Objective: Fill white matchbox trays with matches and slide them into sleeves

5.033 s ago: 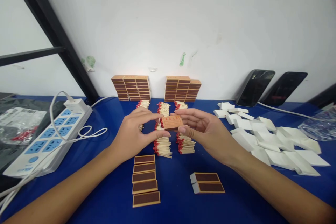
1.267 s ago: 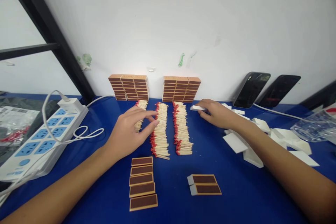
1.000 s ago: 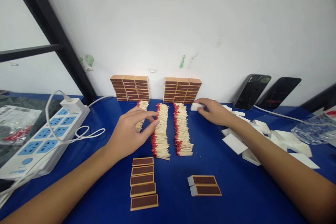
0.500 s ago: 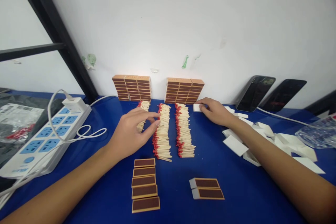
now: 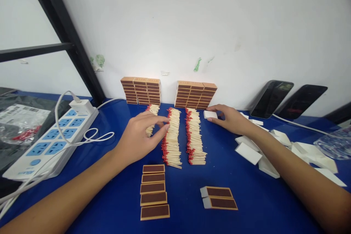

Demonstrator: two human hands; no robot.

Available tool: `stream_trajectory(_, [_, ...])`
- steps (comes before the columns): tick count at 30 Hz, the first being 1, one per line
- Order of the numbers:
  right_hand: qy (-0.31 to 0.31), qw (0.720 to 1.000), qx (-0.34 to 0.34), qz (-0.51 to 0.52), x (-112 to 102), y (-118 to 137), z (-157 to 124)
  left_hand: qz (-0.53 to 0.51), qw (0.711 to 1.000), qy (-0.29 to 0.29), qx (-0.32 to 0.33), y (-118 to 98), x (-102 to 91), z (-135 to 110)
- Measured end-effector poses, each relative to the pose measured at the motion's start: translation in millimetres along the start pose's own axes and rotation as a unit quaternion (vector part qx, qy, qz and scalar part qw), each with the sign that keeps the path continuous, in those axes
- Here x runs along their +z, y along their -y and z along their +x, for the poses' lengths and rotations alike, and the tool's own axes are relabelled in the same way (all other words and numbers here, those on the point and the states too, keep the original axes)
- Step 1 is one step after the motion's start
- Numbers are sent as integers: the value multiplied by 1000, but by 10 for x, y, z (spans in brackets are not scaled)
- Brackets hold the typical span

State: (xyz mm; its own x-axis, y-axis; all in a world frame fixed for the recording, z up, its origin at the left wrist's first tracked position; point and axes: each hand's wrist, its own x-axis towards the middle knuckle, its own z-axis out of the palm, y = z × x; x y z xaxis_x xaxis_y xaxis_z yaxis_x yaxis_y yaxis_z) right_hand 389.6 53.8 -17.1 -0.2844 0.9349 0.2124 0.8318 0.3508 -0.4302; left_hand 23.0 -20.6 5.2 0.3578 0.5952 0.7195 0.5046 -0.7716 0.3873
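Observation:
My left hand [image 5: 139,137] rests on the blue table, fingers curled, thumb and forefinger tips touching the middle row of red-tipped matches [image 5: 172,137]. A shorter row of matches [image 5: 151,119] lies half hidden behind it, and a third row [image 5: 195,136] lies to the right. My right hand [image 5: 230,119] reaches to the back, fingers closed on a white inner tray [image 5: 210,114] lying on the table beside the right stack of brown matchboxes [image 5: 195,95]. A second matchbox stack [image 5: 141,90] stands against the wall at the left.
Several flat matchbox sleeves [image 5: 154,192] lie in a column near me, two more sleeves [image 5: 218,197] to the right. White trays [image 5: 276,146] are scattered at the right, under my forearm. A power strip [image 5: 52,140] with cables lies at the left. Two phones [image 5: 271,93] lean on the wall.
Five seconds ago both hands held a matchbox above the matches; it is gone from them. In the last second only the view shifted slightly; the right hand stays on the white tray.

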Motion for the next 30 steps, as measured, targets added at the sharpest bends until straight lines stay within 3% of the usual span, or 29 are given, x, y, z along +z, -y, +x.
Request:
stream_trajectory(13, [-44, 996, 23, 79, -81, -92, -33, 0, 1000, -9, 6, -8, -15, 10])
stream_trajectory(22, [-79, 995, 56, -14, -309, -212, -92, 5, 1000, -16, 10, -24, -5, 27])
stream_trajectory(30, [21, 987, 26, -157, -458, -21, -153, 13, 1000, -2, 15, -29, -13, 13])
